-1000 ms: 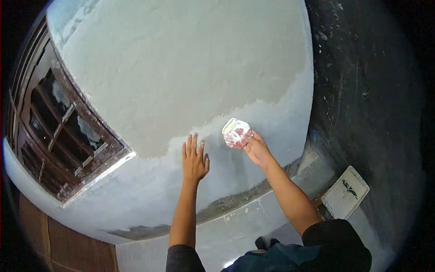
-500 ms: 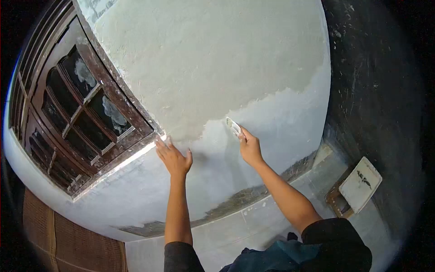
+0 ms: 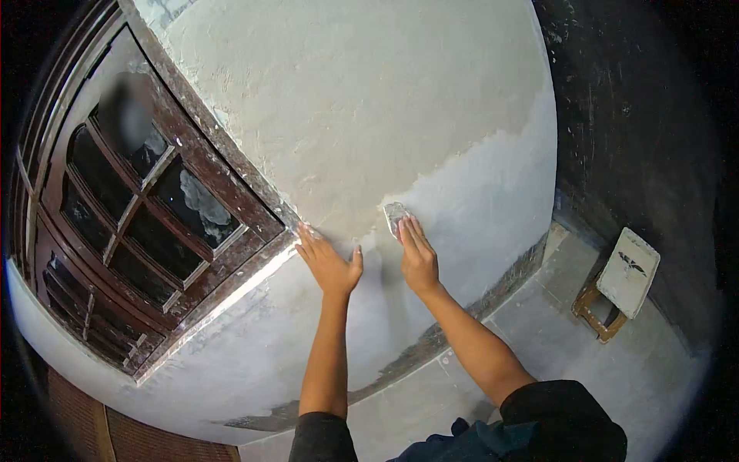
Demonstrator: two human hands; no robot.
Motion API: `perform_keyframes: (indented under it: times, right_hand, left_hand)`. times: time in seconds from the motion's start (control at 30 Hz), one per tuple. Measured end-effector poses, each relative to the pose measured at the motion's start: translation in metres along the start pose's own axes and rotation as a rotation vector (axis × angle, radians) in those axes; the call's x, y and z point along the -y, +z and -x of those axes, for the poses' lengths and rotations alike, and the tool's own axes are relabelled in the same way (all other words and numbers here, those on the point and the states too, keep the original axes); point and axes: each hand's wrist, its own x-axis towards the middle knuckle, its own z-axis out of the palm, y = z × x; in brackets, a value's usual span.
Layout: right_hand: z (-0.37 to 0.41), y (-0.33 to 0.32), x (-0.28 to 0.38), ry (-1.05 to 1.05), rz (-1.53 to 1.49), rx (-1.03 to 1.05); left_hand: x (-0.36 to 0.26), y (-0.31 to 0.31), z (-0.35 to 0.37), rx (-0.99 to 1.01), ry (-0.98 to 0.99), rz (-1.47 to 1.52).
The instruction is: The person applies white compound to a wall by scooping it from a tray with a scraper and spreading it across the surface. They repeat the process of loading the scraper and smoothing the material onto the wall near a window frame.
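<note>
My left hand (image 3: 329,264) is spread against the wall (image 3: 346,100), its fingertips beside the lower corner of the brown window frame (image 3: 265,219). In my right hand (image 3: 419,258) is a small flat scraper (image 3: 395,218), its blade against the wall at the edge between the grey-beige coat and the whiter surface below. My right fingers are wrapped around the tool, and its handle is mostly hidden. Nothing shows in my left hand.
A white board (image 3: 628,273) with a dark mark rests on a small wooden stool (image 3: 596,314) at the right. Tiled floor (image 3: 416,404) runs below the wall. A dark wall (image 3: 631,138) stands at the right, and brown woven panels (image 3: 154,435) at lower left.
The camera view has shifted. The scraper's blade has turned and now shows more of its flat face. The coated patch reaches slightly differently around it, and my left hand remains at the window corner.
</note>
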Motion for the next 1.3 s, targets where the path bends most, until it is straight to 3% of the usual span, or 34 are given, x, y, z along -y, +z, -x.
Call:
perform_keyframes:
  times: [0.33,0.6,0.8,0.87,0.9,0.93,1.0,1.23,1.3]
  right_hand:
    - [0.018,0.082,-0.007,0.018,0.264,-0.072]
    - [0.06,0.084,-0.001,0.09,0.353,-0.008]
    - [0.051,0.034,0.006,0.147,0.193,-0.133]
    - [0.041,0.017,0.009,0.493,0.031,-0.143]
    - [0.032,0.009,0.013,0.723,-0.188,-0.133]
    - [0.029,0.007,0.008,0.727,-0.181,-0.134]
    - [0.023,0.005,-0.007,0.771,-0.453,-0.189]
    - [-0.022,-0.002,-0.022,0.686,-0.254,-0.012]
    - [-0.039,-0.009,-0.022,0.601,-0.199,-0.044]
  left_hand:
    - [0.001,0.019,-0.001,-0.017,-0.028,0.074]
    - [0.01,0.025,-0.001,-0.039,-0.005,0.075]
    - [0.002,0.024,-0.006,-0.046,-0.011,0.057]
    - [-0.003,0.02,-0.008,-0.02,-0.035,0.038]
    - [-0.004,0.02,-0.007,-0.015,-0.034,0.044]
    - [-0.003,0.021,-0.006,-0.051,-0.043,0.051]
    - [-0.006,0.022,-0.007,-0.083,-0.053,0.063]
    - [-0.015,0.024,-0.014,-0.111,-0.099,-0.05]
    - [-0.016,0.027,-0.014,-0.12,-0.102,-0.073]
